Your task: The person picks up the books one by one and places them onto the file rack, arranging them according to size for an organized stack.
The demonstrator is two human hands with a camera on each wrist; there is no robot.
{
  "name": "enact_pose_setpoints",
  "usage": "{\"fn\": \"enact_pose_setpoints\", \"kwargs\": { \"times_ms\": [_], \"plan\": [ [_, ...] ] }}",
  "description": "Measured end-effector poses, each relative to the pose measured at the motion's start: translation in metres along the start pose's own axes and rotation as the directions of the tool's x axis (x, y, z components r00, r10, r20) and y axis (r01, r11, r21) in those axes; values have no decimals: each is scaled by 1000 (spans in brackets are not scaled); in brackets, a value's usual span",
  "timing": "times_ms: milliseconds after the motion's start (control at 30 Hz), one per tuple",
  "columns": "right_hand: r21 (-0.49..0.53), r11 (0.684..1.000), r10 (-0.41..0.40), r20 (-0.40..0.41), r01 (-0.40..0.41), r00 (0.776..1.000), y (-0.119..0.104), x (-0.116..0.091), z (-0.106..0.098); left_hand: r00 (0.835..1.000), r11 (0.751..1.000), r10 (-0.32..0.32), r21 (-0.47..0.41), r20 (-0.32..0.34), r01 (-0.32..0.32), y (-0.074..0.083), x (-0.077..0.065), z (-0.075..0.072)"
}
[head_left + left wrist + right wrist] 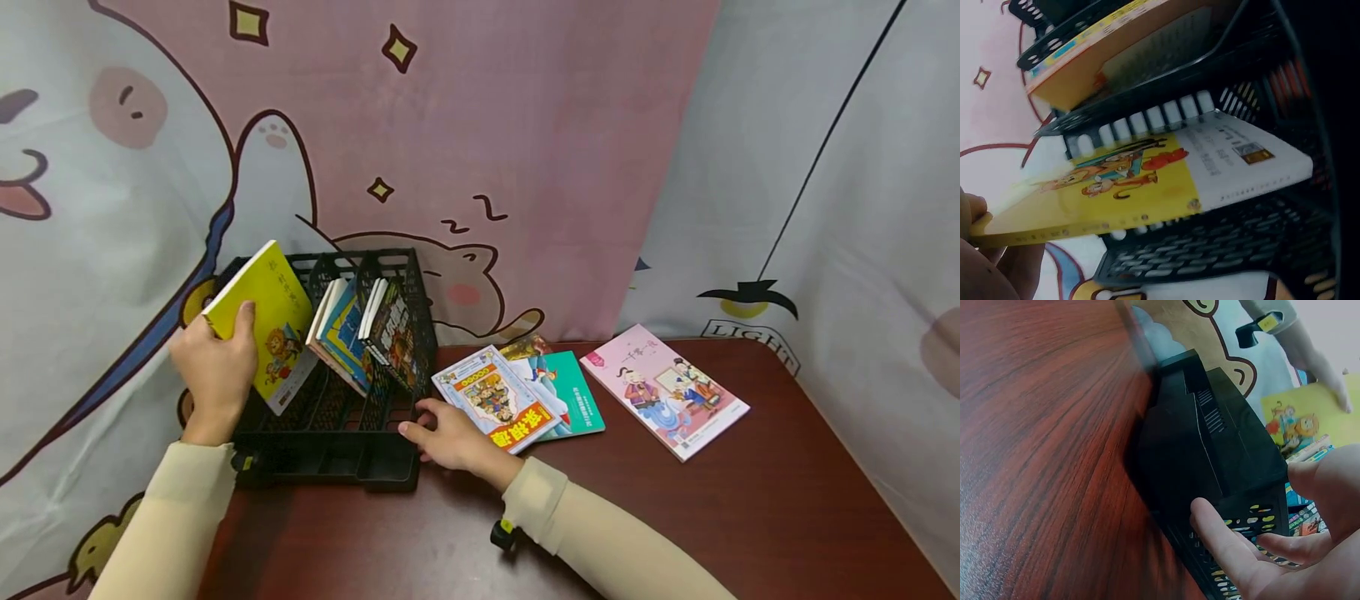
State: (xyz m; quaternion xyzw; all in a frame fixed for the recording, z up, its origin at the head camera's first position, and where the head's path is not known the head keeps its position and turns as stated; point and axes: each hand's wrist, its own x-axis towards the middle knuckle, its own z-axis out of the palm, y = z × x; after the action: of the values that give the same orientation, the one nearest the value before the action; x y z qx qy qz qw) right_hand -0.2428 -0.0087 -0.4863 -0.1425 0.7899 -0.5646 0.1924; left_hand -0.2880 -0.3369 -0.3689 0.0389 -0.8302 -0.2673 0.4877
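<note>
A yellow picture book (pixel 272 321) with cartoon animals is gripped near its upper left edge by my left hand (pixel 213 362), thumb on the cover. Its lower part sits inside the left slot of a black book rack (pixel 330 458), tilted, as the left wrist view also shows. My right hand (pixel 450 437) holds the rack's right front corner, the thumb at the top edge and the fingers against the slotted side wall (pixel 1254 515). Blue-and-yellow books (pixel 341 333) lean in the middle slot. Dark-covered books (pixel 393 337) lean in the right slot.
Right of the rack, a comic-style book (pixel 497 398) overlaps a green book (pixel 577 400), with another book (pixel 527 346) partly hidden behind. A pink book (pixel 663 387) lies farther right on the brown table (pixel 480 546). A cartoon-printed cloth (pixel 525 167) hangs behind.
</note>
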Motion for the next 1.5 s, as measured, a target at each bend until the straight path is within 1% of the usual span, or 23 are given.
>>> {"fn": "enact_pose_setpoints", "kwargs": {
  "times_ms": [133, 267, 333, 467, 633, 700, 733, 867, 1000, 1100, 1133, 1167, 1233, 1300, 1433, 1500],
  "plan": [
    [0, 1000, 8, 1, -8, 1000, 0, 1, 1, 996, 998, -59, 5, 59, 59, 1, -5, 12],
    [0, 1000, 5, 0, -5, 1000, 1, 1, 3, 988, 996, -88, 19, 127, 86, 0, -9, 22],
    [0, 1000, 1, 0, -1, 1000, 1, 1, 3, 980, 994, -104, 32, 168, 100, 0, -11, 27],
    [-10, 1000, -4, 1, 4, 1000, 0, 1, 3, 959, 989, -147, 51, 243, 138, -3, -15, 35],
    [-13, 1000, -4, 10, 4, 1000, -3, 0, 3, 941, 986, -168, 36, 292, 165, -5, -18, 41],
    [-15, 1000, -5, 12, 5, 1000, -4, 0, 3, 927, 983, -181, 23, 328, 184, -6, -20, 43],
    [-18, 1000, -4, 11, 4, 1000, -4, 0, 3, 917, 980, -190, 17, 350, 197, -7, -21, 43],
    [-16, 1000, -8, 8, 8, 1000, -3, 1, 2, 869, 970, -227, 20, 440, 243, -10, -25, 45],
    [-14, 1000, -5, 3, 5, 1000, -2, 2, 1, 829, 968, -236, 48, 507, 246, -10, -26, 45],
    [-9, 1000, -2, -2, 2, 1000, -1, 2, 1, 806, 972, -215, 45, 551, 229, -7, -24, 43],
    [-1, 1000, 0, -3, 0, 1000, 0, 2, 1, 804, 975, -205, 42, 559, 219, -6, -23, 42],
    [9, 1000, 1, -1, -1, 1000, 1, 2, 1, 806, 977, -194, 40, 559, 207, -4, -23, 41],
    [38, 999, 5, 6, -5, 1000, 1, 0, 0, 818, 982, -170, 29, 549, 185, -1, -22, 38],
    [71, 997, 7, 13, -8, 1000, 2, -2, -1, 828, 983, -163, 21, 536, 180, 3, -20, 34],
    [135, 991, -9, 22, 6, 1000, 1, -6, -7, 863, 987, -140, -5, 485, 163, 15, -18, 29],
    [161, 987, -20, 26, 16, 999, 1, -9, -11, 886, 990, -120, -14, 448, 141, 22, -17, 27]
  ]
}}
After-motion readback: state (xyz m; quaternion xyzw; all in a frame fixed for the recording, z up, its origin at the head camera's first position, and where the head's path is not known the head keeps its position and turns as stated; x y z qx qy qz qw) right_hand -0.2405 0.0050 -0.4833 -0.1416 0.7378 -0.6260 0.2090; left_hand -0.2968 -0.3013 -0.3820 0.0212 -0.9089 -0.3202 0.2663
